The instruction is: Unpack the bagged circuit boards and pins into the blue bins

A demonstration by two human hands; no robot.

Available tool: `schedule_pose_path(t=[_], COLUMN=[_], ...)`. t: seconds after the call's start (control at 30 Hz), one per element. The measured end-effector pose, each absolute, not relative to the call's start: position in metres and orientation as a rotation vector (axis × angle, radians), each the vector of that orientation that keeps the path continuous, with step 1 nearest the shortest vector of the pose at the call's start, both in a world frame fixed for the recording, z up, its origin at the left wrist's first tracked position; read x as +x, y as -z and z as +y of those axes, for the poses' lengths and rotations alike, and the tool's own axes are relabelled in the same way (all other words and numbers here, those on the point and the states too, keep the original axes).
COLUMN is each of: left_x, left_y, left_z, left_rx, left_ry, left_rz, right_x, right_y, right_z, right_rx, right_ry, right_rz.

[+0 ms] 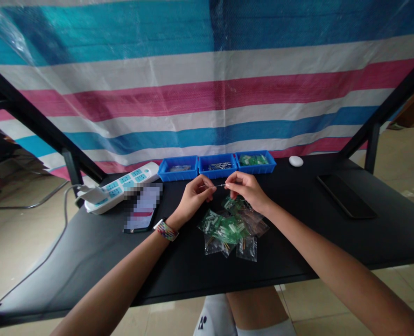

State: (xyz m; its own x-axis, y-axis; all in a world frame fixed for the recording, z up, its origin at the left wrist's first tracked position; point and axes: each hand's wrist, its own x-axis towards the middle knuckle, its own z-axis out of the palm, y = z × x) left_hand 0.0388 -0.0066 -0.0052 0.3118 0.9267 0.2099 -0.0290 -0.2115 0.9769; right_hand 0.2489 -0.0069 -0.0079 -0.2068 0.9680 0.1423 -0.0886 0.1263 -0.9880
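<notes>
My left hand [193, 193] and my right hand [246, 187] meet above the black table [87, 242], both pinched on a thin wire-like part [216, 186] stretched between their fingertips. A beaded band sits on my left wrist. Just below my hands lies a heap of small clear plastic bags [231, 228] holding green parts. Behind my hands stand three blue trays: the left one [177, 168], the middle one [217, 165] with metal pieces, and the right one [255, 161] with green bags.
A white power strip [122, 185] with a cable lies at the back left, a phone [143, 210] beside it. A white round object [295, 161] and a dark flat slab [345, 196] are at the right. A striped tarp hangs behind.
</notes>
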Motion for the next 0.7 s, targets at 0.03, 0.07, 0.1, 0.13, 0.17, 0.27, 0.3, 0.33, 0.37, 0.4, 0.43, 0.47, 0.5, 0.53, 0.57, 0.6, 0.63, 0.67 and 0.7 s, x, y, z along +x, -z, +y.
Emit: schedule_pose_path(t=[0.03, 0.07, 0.1, 0.13, 0.17, 0.27, 0.3, 0.33, 0.37, 0.4, 0.43, 0.47, 0.5, 0.53, 0.57, 0.6, 0.63, 0.67, 0.7], left_x=[0.039, 0.039, 0.038, 0.038, 0.038, 0.037, 0.037, 0.037, 0.036, 0.036, 0.036, 0.036, 0.036, 0.036, 0.036, 0.036, 0.036, 0.036, 0.037], left_y=[0.006, 0.006, 0.007, 0.008, 0.009, 0.011, 0.012, 0.012, 0.013, 0.013, 0.013, 0.012, 0.012, 0.012, 0.011, 0.011, 0.011, 0.011, 0.011], left_z=[-0.006, -0.006, -0.005, -0.004, -0.003, 0.000, 0.001, 0.001, 0.001, 0.001, 0.001, 0.000, 0.000, -0.001, -0.001, -0.001, -0.002, -0.002, -0.002], left_rx=[1.501, 1.500, 1.495, 1.487, 1.476, 1.442, 1.435, 1.432, 1.431, 1.431, 1.432, 1.435, 1.438, 1.440, 1.442, 1.441, 1.440, 1.439, 1.437], left_ry=[-1.112, -1.106, -1.101, -1.101, -1.105, -1.141, -1.149, -1.150, -1.148, -1.142, -1.137, -1.131, -1.128, -1.126, -1.126, -1.126, -1.126, -1.124, -1.123], left_rz=[0.866, 0.870, 0.876, 0.880, 0.880, 0.862, 0.857, 0.855, 0.855, 0.857, 0.859, 0.859, 0.859, 0.858, 0.859, 0.858, 0.857, 0.857, 0.857], right_x=[0.249, 0.248, 0.248, 0.248, 0.249, 0.251, 0.253, 0.254, 0.255, 0.256, 0.257, 0.258, 0.260, 0.261, 0.264, 0.266, 0.270, 0.273, 0.277], right_y=[0.008, 0.008, 0.008, 0.008, 0.009, 0.009, 0.009, 0.009, 0.009, 0.010, 0.010, 0.011, 0.012, 0.013, 0.014, 0.014, 0.013, 0.012, 0.011], right_z=[-0.007, -0.007, -0.007, -0.006, -0.005, 0.000, 0.003, 0.006, 0.008, 0.010, 0.012, 0.014, 0.015, 0.016, 0.016, 0.016, 0.016, 0.016, 0.016], right_rx=[-0.946, -0.949, -0.952, -0.953, -0.953, -0.957, -0.966, -0.979, -0.995, -1.014, -1.035, -1.057, -1.078, -1.098, -1.116, -1.133, -1.150, -1.164, -1.176], right_ry=[-1.284, -1.273, -1.258, -1.237, -1.207, -1.059, -0.994, -0.932, -0.887, -0.862, -0.856, -0.859, -0.858, -0.842, -0.810, -0.771, -0.743, -0.738, -0.753], right_rz=[-1.376, -1.386, -1.394, -1.399, -1.396, -1.347, -1.316, -1.287, -1.272, -1.277, -1.297, -1.329, -1.363, -1.391, -1.408, -1.419, -1.435, -1.464, -1.508])
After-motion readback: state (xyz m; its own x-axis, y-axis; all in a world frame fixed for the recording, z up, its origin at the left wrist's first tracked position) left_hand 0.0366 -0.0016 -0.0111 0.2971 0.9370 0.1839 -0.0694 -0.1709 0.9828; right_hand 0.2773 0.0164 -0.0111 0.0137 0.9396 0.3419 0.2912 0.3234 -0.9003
